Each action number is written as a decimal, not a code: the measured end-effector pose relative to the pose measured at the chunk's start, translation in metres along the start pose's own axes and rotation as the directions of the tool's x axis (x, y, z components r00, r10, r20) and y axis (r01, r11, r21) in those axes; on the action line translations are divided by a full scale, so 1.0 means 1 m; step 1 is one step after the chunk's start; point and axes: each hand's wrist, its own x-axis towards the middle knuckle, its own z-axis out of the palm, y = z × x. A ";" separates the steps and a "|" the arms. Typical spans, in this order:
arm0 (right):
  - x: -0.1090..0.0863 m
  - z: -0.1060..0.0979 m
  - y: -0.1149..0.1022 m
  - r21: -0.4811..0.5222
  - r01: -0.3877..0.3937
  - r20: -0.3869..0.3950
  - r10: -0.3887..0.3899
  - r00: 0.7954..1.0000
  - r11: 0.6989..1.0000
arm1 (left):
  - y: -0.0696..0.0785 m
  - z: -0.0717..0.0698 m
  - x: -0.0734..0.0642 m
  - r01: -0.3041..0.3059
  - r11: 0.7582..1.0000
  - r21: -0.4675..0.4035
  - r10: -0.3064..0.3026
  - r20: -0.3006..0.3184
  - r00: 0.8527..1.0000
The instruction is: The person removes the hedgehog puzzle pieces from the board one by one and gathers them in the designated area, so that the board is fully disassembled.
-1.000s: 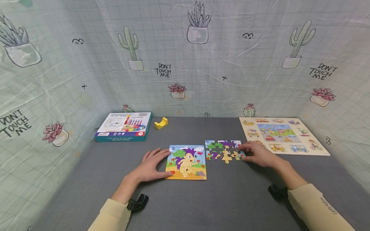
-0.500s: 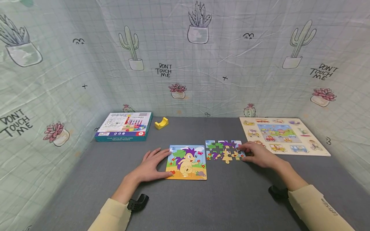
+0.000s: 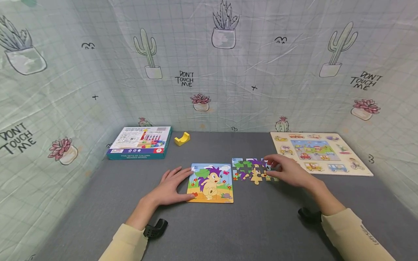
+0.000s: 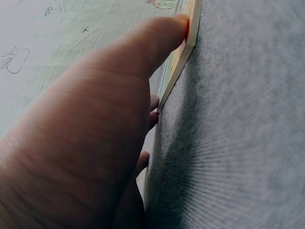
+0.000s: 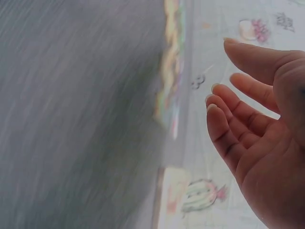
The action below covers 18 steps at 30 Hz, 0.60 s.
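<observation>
A square hedgehog puzzle board (image 3: 210, 185) lies flat in the middle of the table. My left hand (image 3: 171, 188) rests at its left side, with the thumb on the board's lower left corner and the fingers stretched along the edge. Several loose jigsaw pieces (image 3: 256, 174) are grouped just right of the board, with small gaps between them. Over the right end of that group hovers my right hand (image 3: 289, 170), partly covering the pieces there. In the right wrist view, its thumb and fingers (image 5: 224, 126) are apart and loosely bent, with nothing between them.
A wooden vehicle puzzle board (image 3: 321, 152) lies at the back right. At the back left sits a flat teal and white toy box (image 3: 140, 143), with a yellow curved block (image 3: 182, 139) beside it. A patterned cloth (image 3: 202, 65) walls in the grey table (image 3: 222, 232).
My right hand has risen off the right edge of the loose pieces and shifted slightly left over them. The left hand and the hedgehog board stay where they were.
</observation>
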 end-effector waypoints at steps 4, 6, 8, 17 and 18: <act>0.007 0.004 -0.017 0.031 0.023 -0.025 -0.022 0.999 0.999 | -0.001 0.001 0.000 -0.004 1.000 0.000 0.004 -0.001 1.000; 0.012 0.007 -0.023 0.059 0.041 -0.035 -0.039 0.999 0.997 | -0.001 0.001 0.000 -0.004 1.000 -0.004 0.005 0.000 1.000; 0.016 0.010 -0.029 0.089 0.056 -0.042 -0.052 0.998 0.994 | -0.001 0.002 0.000 -0.007 1.000 -0.005 0.007 0.000 1.000; 0.037 0.021 -0.056 0.152 0.091 -0.066 -0.082 0.994 0.984 | -0.004 0.002 0.001 -0.001 1.000 0.000 0.001 0.011 1.000; 0.039 0.023 -0.059 0.157 0.092 -0.065 -0.083 0.994 0.983 | -0.004 0.002 0.001 -0.003 1.000 -0.001 0.003 0.011 1.000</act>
